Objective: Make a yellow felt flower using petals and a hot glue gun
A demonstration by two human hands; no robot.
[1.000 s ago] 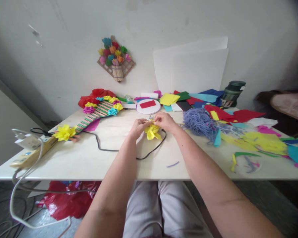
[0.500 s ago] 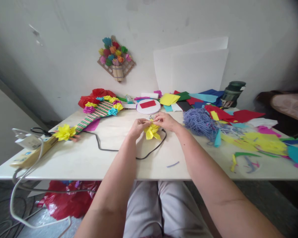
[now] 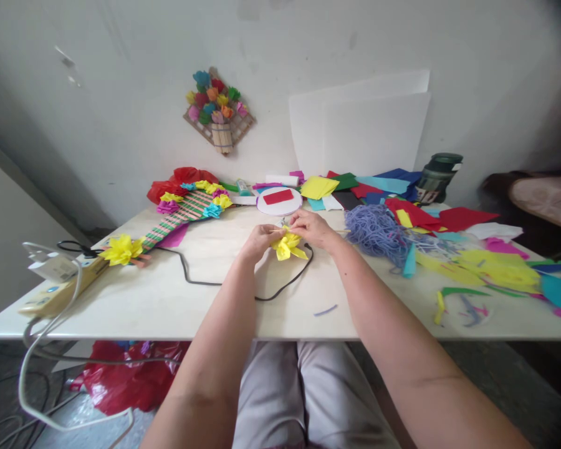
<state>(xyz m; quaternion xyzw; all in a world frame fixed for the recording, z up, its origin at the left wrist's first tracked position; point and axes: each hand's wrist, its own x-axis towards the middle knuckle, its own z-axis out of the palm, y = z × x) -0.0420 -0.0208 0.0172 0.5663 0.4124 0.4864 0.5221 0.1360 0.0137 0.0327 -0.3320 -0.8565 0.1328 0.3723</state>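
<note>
Head view: the left hand [image 3: 260, 240] and right hand [image 3: 311, 227] meet above the surface [image 3: 168, 299], each grip pinched on a yellow paper flower [image 3: 287, 246], lifted just over the black cable [image 3: 243, 287] so its petals hang free.

- This was a home craft corner, set against a plain, scuffed white wall [image 3: 121, 93].
- A pale work table [image 3: 168, 293] carried loose sheets of coloured paper [image 3: 393, 187] at one o'clock and paper scraps [image 3: 495, 268] at three o'clock.
- A tangle of lilac yarn [image 3: 376, 231] lay at two o'clock.
- A finished woven piece with paper flowers [image 3: 187, 206] sat at eleven o'clock, and another flower plaque [image 3: 219, 112] hung on the wall at twelve.
- White card sheets [image 3: 359, 131] leaned on the wall.
- A power strip [image 3: 51, 287] with trailing cables lay at nine o'clock; a red plastic bag [image 3: 121, 380] sat on the floor beneath.
</note>
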